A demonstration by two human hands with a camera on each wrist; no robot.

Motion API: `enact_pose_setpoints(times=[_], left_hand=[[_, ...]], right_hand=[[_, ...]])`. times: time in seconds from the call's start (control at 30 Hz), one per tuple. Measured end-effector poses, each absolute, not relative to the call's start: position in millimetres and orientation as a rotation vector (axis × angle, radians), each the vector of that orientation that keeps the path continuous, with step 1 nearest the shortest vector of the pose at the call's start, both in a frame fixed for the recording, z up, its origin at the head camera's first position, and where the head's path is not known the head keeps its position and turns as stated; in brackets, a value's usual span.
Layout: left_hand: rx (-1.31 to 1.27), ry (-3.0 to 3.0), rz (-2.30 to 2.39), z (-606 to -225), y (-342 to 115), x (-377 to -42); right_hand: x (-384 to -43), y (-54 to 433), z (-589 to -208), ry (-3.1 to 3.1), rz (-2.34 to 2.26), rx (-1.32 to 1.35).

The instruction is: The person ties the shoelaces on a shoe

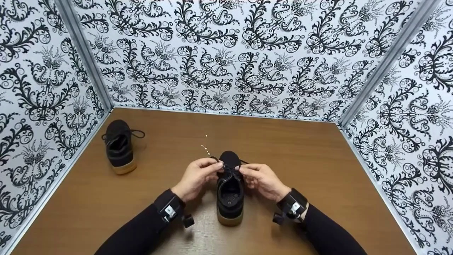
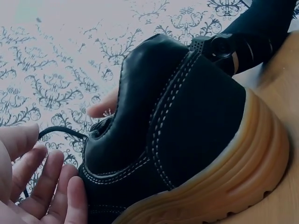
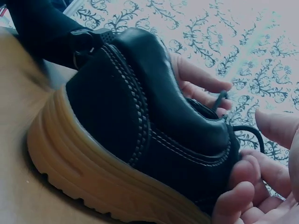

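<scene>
A black shoe (image 1: 230, 203) with a tan sole stands on the table between both hands, its toe pointing away and its heel toward me. At its left side my left hand (image 1: 199, 177) pinches one end of the black shoelace (image 2: 63, 129) between thumb and forefinger. On the other side my right hand (image 1: 263, 180) holds the other lace end (image 3: 250, 129) near the fingertips. Both laces rise from the shoe's throat. Several fingers of each hand lie near or against the shoe's sides. In the wrist views the shoe's heel and collar hide the knot area.
A second black shoe (image 1: 120, 152) with a lace loop sticking out stands at the far left of the brown table (image 1: 290, 145). Patterned panels (image 1: 226, 60) wall in the back and both sides. Small white light specks (image 1: 206, 148) show beyond the left hand.
</scene>
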State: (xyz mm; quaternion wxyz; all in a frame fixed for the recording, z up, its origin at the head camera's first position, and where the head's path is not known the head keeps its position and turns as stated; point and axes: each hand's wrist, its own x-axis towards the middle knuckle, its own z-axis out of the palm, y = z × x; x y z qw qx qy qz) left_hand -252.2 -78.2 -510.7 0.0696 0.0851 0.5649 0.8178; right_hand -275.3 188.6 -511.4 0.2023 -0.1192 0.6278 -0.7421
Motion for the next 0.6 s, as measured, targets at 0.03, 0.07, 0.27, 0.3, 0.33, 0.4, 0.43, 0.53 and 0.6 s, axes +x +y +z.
enact_pose_setpoints(times=[0.03,0.07,0.27,0.3,0.33,0.4,0.43,0.53,0.6], left_hand=[[0.261,1.708,2.464,-509.9,-77.6,-251.2],[0.267,1.713,2.468,-509.3,-77.0,-250.6],[0.326,1.719,2.509,-505.1,-73.6,-247.1],[0.343,1.712,2.512,-505.1,-73.1,-246.8],[0.362,1.706,2.513,-505.1,-72.7,-246.6],[0.405,1.687,2.516,-505.4,-71.9,-246.2],[0.424,1.682,2.515,-505.6,-71.6,-246.2],[0.47,1.676,2.516,-504.6,-70.7,-245.6],[0.48,1.681,2.517,-503.6,-69.8,-245.7]], right_hand=[[-274.3,187.7,-511.0,1.752,-2.071,-0.335],[-273.5,186.8,-510.7,1.747,-2.073,-0.336],[-270.0,184.1,-507.9,1.658,-2.157,-0.335],[-269.6,183.9,-507.5,1.645,-2.174,-0.344],[-269.3,183.7,-507.2,1.635,-2.192,-0.355],[-268.9,183.1,-506.7,1.625,-2.224,-0.381],[-268.9,182.9,-506.4,1.623,-2.237,-0.393],[-270.2,182.9,-504.9,1.634,-2.271,-0.419],[-272.2,184.0,-503.1,1.66,-2.284,-0.425]])
